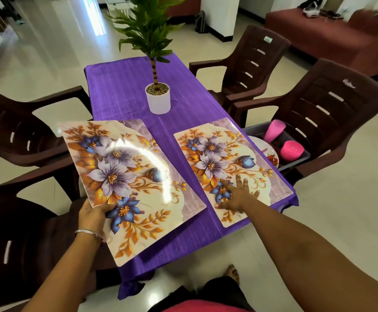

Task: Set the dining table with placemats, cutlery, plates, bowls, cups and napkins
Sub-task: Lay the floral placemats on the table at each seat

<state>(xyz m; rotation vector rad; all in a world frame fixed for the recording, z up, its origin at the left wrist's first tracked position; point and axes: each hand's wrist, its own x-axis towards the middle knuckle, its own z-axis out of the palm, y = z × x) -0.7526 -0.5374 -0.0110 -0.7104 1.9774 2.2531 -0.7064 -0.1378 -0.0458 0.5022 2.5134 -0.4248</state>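
- Placemats first, looks like: one glossy rectangular floral placemat (230, 167) already lies flat on the right side of the purple-clothed surface (125, 86).
- Right hand (236, 195) rests on it, fingers straight and spread, pressing it down.
- Left hand (94, 213) pinches the near-left edge of a second, matching floral placemat (127, 176), thumb on top; the mat is tilted, far end raised, near corner hanging past the edge.
- My take: lower it flat, slide it away from the edge, and square it parallel to the first with an even gap.
- Watch the white potted plant (157, 97) just beyond.
- Pink plastic cups (283, 140) wait in a grey tray (296, 163) on the brown plastic chair (332, 113) at right.
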